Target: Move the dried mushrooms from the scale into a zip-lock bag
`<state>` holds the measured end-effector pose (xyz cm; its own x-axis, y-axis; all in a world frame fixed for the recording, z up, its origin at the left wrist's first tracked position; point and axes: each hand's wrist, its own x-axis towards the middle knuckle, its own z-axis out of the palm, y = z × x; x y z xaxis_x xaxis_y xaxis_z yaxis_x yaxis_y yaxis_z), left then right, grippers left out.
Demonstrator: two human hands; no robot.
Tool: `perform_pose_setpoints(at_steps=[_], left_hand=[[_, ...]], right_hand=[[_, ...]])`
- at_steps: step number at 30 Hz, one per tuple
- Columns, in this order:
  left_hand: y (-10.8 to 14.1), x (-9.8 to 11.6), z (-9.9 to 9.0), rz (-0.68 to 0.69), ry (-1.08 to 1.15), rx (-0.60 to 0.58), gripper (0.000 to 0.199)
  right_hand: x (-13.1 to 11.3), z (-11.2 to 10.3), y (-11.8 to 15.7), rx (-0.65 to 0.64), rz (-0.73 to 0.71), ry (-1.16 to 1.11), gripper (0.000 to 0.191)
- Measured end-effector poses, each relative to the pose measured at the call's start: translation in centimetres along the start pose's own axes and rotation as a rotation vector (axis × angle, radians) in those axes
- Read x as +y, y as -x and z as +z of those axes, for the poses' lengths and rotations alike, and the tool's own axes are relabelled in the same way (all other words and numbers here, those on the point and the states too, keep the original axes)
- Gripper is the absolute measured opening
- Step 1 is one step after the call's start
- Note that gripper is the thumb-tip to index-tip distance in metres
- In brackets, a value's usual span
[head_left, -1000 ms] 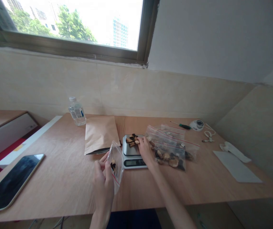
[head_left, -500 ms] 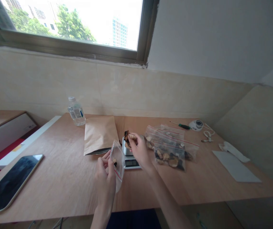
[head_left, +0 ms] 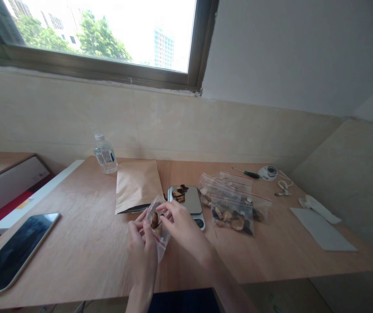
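Note:
My left hand (head_left: 142,243) grips a small clear zip bag (head_left: 162,234) with a red-lined edge, holding it upright near the table's front edge. Brown dried mushroom pieces (head_left: 155,220) show inside that bag. My right hand (head_left: 181,226) reaches over to the bag's mouth, its fingertips at the top edge. I cannot see whether those fingers hold a piece. Behind the hands stands a digital kitchen scale (head_left: 189,201), and a few dark dried mushroom slices (head_left: 179,194) lie on its metal platform.
To the right lie clear zip bags of dried mushrooms (head_left: 232,204). A kraft paper envelope (head_left: 137,187) and a water bottle (head_left: 105,155) stand to the left, with a tablet (head_left: 15,254) near the left edge. Further right are a screwdriver (head_left: 251,174) and a grey sheet (head_left: 320,228).
My right hand has moved down and left from above the scale to the bag's mouth. The pieces it held no longer show, and more brown shows in the bag.

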<state>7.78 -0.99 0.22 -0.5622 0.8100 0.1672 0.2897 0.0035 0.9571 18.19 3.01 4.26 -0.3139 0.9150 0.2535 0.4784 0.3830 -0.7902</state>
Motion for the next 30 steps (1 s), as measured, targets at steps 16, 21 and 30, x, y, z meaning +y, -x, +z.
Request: perform_pose_setpoints(at_steps=[16, 21, 30], left_hand=[[-0.2, -1.6, -0.8, -0.013, -0.023, -0.007, 0.026], [-0.3, -1.6, -0.7, 0.011, -0.033, -0.009, 0.027], [-0.3, -1.8, -0.8, -0.015, -0.003, -0.034, 0.029]], right_hand=[[12.2, -1.4, -5.1, 0.017, -0.037, 0.645, 0.04], [12.2, -1.3, -4.9, 0.085, -0.104, 0.614, 0.024], [12.9, -1.1, -5.3, 0.175, -0.04, 0.528, 0.019]])
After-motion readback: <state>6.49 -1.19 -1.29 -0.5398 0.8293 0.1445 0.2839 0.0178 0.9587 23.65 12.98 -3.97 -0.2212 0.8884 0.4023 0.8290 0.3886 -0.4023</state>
